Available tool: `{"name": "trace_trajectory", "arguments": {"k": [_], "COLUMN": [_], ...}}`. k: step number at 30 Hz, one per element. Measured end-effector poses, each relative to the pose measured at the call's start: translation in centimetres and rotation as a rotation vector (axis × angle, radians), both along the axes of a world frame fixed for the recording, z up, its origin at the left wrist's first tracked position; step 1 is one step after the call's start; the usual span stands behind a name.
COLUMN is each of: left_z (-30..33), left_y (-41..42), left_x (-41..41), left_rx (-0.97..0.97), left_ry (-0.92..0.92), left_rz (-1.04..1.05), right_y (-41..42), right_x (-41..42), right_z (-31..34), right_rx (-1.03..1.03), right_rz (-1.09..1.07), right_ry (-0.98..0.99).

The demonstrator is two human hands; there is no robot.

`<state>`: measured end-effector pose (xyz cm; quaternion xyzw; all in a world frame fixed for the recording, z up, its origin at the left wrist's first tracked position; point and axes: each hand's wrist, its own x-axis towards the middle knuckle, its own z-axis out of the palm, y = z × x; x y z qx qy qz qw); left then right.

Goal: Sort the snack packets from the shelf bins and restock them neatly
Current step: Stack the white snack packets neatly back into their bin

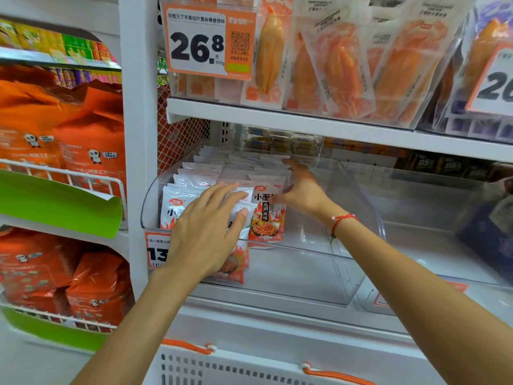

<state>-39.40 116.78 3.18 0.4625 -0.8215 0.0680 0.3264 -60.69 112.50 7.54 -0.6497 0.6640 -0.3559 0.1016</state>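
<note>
White-and-orange snack packets [266, 215] stand in rows at the left side of a clear plastic shelf bin [358, 201]. My left hand [205, 226] lies flat with straight fingers on the front packets on the left. My right hand [302, 190] is inside the bin, fingers straight, its palm pressing against the right side of the packet rows. The right half of the bin holds nothing. One packet [231, 268] shows lower down, behind the bin's front wall under my left hand.
A price tag [156, 250] hangs on the bin's front left corner. Above is a shelf of orange packets with a 26.8 price sign [208, 41]. A second clear bin [433, 218] stands to the right. Orange bags fill wire racks [69, 176] on the left. A white basket [222, 365] sits below.
</note>
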Motion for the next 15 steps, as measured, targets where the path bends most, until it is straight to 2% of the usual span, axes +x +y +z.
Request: {"name": "trace_trajectory", "arguments": {"k": [3, 8, 15], "left_z": [0.0, 0.0, 0.0], "left_y": [0.0, 0.2, 0.2], "left_x": [0.0, 0.1, 0.0], "left_rx": [0.001, 0.009, 0.006], "left_ry": [-0.003, 0.008, 0.033], "left_rz": [-0.002, -0.007, -0.010], "right_y": [0.0, -0.3, 1.8], "right_x": [0.1, -0.1, -0.5], "right_z": [0.1, -0.1, 0.8], "right_rx": [-0.030, -0.085, 0.012], "right_rz": [0.023, 0.021, 0.036], "right_ry": [0.156, 0.107, 0.254]}}
